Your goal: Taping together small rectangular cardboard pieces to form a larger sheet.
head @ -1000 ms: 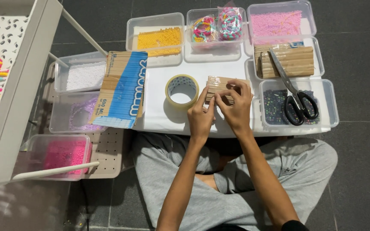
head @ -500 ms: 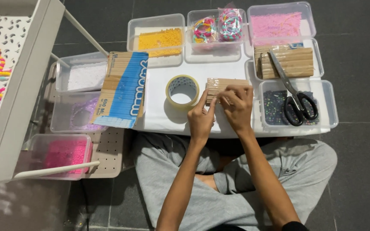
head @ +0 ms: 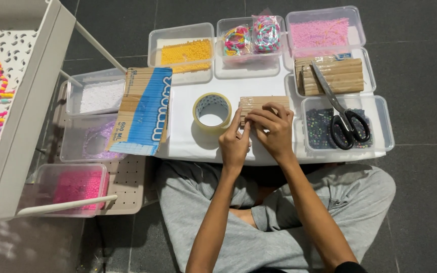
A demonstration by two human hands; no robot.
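Both hands, left hand point(head: 234, 144) and right hand point(head: 273, 129), have been shifted slightly; fingers remain pinched on the cardboard piece point(head: 259, 103) near the white board's point(head: 188, 136) front edge.

I see both forearms bare down to the left hand point(head: 234, 146) and right hand point(head: 274, 132), with no rings or watch showing. I see loose grey fabric trousers point(head: 238, 222), softly creased, and a dark sleeve edge point(head: 349, 267) at the right elbow.

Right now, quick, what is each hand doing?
Left hand: fingers closed on the edge of the cardboard piece.
Right hand: fingers curled, pressing on the same cardboard piece.
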